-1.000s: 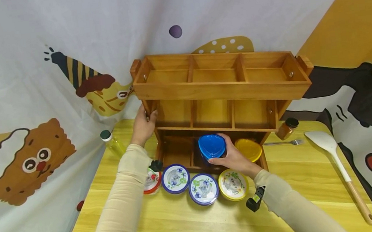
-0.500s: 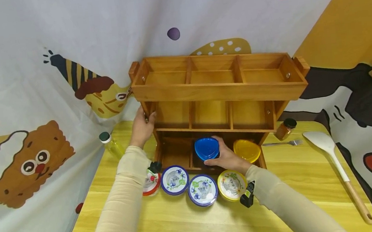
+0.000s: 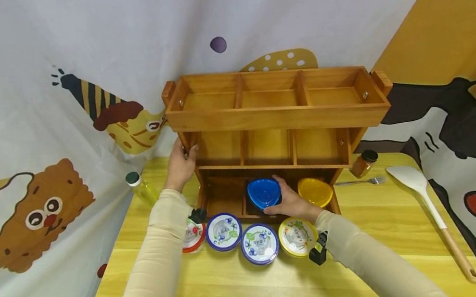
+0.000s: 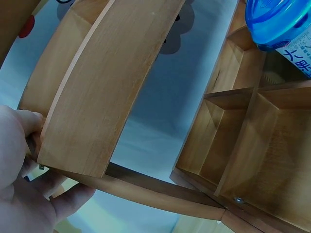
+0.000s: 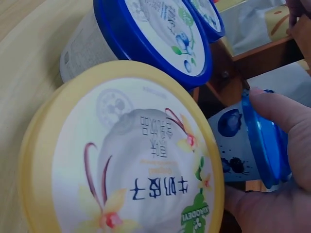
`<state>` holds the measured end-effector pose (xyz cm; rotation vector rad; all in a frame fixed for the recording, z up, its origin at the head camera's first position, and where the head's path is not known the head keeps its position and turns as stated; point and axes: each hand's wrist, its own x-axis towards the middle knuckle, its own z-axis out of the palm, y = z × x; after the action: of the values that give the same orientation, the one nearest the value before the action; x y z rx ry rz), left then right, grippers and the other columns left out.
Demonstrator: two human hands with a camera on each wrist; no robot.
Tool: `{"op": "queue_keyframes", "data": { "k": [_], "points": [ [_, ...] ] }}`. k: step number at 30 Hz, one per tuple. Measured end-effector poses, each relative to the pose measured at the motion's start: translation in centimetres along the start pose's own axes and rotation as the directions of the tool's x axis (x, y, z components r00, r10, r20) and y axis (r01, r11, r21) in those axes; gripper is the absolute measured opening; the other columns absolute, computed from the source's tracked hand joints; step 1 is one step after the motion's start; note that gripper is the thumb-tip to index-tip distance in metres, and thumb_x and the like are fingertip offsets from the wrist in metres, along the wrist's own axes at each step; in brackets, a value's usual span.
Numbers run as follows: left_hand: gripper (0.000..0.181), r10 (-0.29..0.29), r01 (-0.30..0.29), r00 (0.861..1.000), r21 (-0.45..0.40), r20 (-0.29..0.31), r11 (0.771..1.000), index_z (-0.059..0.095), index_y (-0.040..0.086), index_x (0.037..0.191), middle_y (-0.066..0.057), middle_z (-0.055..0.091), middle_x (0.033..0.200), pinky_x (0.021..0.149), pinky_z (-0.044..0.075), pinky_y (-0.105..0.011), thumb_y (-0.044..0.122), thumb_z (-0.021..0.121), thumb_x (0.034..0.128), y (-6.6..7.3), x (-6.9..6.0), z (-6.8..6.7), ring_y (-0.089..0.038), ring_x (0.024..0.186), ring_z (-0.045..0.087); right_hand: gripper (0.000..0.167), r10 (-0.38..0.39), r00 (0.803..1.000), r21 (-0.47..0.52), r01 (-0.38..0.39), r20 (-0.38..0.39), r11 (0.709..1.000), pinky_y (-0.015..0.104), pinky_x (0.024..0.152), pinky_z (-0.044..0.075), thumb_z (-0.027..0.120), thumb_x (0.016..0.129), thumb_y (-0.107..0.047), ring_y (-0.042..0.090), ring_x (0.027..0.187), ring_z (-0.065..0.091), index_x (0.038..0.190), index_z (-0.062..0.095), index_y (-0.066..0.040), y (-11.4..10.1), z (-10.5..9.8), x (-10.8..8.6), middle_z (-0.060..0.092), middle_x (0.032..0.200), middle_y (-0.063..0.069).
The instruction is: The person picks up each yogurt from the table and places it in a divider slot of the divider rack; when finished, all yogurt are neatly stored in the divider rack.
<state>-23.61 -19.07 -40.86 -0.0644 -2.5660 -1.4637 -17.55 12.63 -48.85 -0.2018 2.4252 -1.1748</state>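
A wooden tiered rack (image 3: pixel 278 116) stands at the back of the table. My left hand (image 3: pixel 180 166) grips its left side post; in the left wrist view that hand (image 4: pixel 34 179) has thumb and fingers around the wooden frame. With my right hand (image 3: pixel 291 201) I hold a blue-lidded cup (image 3: pixel 264 193) in the middle compartment of the bottom tier. The right wrist view shows the thumb on the rim of the blue lid (image 5: pixel 265 141). To the right of that hand, a yellow-lidded cup (image 3: pixel 315 192) sits in the right compartment.
Before the rack stand tubs with a red rim (image 3: pixel 193 235), blue rims (image 3: pixel 223 232) and a yellow rim (image 3: pixel 297 236). A green-capped bottle (image 3: pixel 142 187) is at left. At right are a dark-capped jar (image 3: pixel 364 164), a fork (image 3: pixel 361 182) and a white spatula (image 3: pixel 431 205).
The right hand and the blue-lidded cup have moved left and slightly down into the middle compartment. My left hand keeps its grip on the rack.
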Motion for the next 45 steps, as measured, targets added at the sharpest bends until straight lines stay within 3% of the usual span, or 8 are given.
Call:
{"op": "queue_keyframes", "data": {
  "k": [7, 13, 21, 28, 35, 45],
  "points": [
    [0.04, 0.001, -0.001, 1.0, 0.005, 0.004, 1.0, 0.042, 0.004, 0.138, -0.021, 0.051, 0.133, 0.091, 0.046, -0.047, 0.022, 0.05, 0.1036, -0.2, -0.1, -0.1, -0.033, 0.108, 0.055, 0.109, -0.029, 0.999, 0.043, 0.028, 0.03, 0.999, 0.063, 0.117, 0.017, 0.079, 0.083, -0.033, 0.043, 0.149, 0.014, 0.158, 0.001, -0.022, 0.0, -0.6, -0.8, 0.003, 0.165, 0.018],
    [0.042, 0.004, -0.004, 1.0, 0.016, 0.006, 1.0, 0.041, 0.004, 0.141, -0.022, 0.049, 0.137, 0.096, 0.046, -0.05, 0.022, 0.049, 0.1038, -0.2, 0.0, -0.1, -0.035, 0.116, 0.054, 0.108, -0.071, 0.996, 0.12, 0.065, 0.049, 0.991, 0.062, 0.116, 0.02, 0.079, 0.085, -0.026, 0.045, 0.149, 0.012, 0.158, -0.001, -0.022, 0.1, -1.1, -1.9, 0.0, 0.164, 0.021],
    [0.042, -0.002, 0.002, 1.0, 0.006, 0.006, 1.0, 0.04, 0.003, 0.14, -0.022, 0.048, 0.136, 0.097, 0.045, -0.05, 0.022, 0.049, 0.1037, -0.1, 0.2, 0.0, -0.035, 0.116, 0.053, 0.108, -0.134, 0.991, 0.171, 0.127, 0.031, 0.977, 0.058, 0.118, 0.019, 0.078, 0.085, -0.023, 0.047, 0.148, 0.012, 0.157, -0.003, -0.018, 0.0, -1.9, -3.4, 0.006, 0.162, 0.025],
    [0.043, -0.011, 0.011, 1.0, -0.008, 0.006, 1.0, 0.04, 0.005, 0.142, -0.021, 0.047, 0.138, 0.098, 0.045, -0.05, 0.022, 0.05, 0.1036, -0.1, 0.1, 0.0, -0.034, 0.118, 0.052, 0.103, -0.173, 0.985, 0.136, 0.172, -0.008, 0.976, 0.061, 0.116, 0.02, 0.078, 0.086, -0.03, 0.048, 0.147, 0.016, 0.158, 0.004, -0.021, -0.2, -2.4, -5.0, 0.017, 0.161, 0.023],
    [0.044, -0.003, 0.003, 1.0, -0.005, 0.005, 1.0, 0.04, 0.003, 0.142, -0.023, 0.047, 0.139, 0.1, 0.044, -0.051, 0.02, 0.05, 0.1033, 0.0, 0.0, 0.1, -0.035, 0.122, 0.052, 0.092, -0.246, 0.967, 0.09, 0.251, -0.065, 0.964, 0.064, 0.112, 0.027, 0.076, 0.088, -0.026, 0.05, 0.143, 0.026, 0.157, 0.014, -0.019, 0.2, -2.9, -6.6, 0.03, 0.156, 0.023],
    [0.045, 0.026, -0.026, 1.0, -0.007, -0.005, 1.0, 0.038, 0.003, 0.144, -0.022, 0.046, 0.142, 0.103, 0.043, -0.05, 0.018, 0.05, 0.1031, -0.2, 0.1, 0.1, -0.036, 0.127, 0.05, 0.086, -0.31, 0.946, 0.109, 0.32, -0.098, 0.941, 0.057, 0.105, 0.04, 0.075, 0.089, -0.019, 0.047, 0.136, 0.04, 0.156, 0.021, -0.015, 0.6, -3.8, -9.3, 0.038, 0.151, 0.021]
  ]
}}
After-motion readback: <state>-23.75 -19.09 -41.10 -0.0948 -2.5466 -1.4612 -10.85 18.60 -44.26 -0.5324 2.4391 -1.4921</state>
